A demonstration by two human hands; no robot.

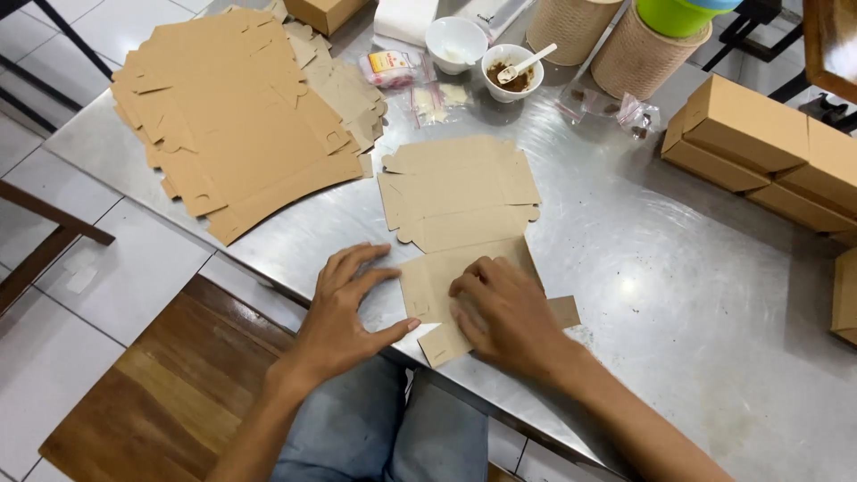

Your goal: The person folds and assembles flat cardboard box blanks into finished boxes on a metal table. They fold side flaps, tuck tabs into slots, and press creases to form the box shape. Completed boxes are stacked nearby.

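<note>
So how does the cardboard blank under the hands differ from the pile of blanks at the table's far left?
The cardboard blank lies alone at the near edge, pressed by the left hand and right hand; the pile of blanks is untouched. The single blank has its near end folded; the piled ones lie flat and fanned. Both are the same brown die-cut card on the steel table.

We see a small clear packet with a red and yellow label (391, 66) just left of the white bowl (455, 40). Closed brown cardboard boxes (759, 134) stack well right of that bowl; another brown box (323, 11) sits left of it.
</note>
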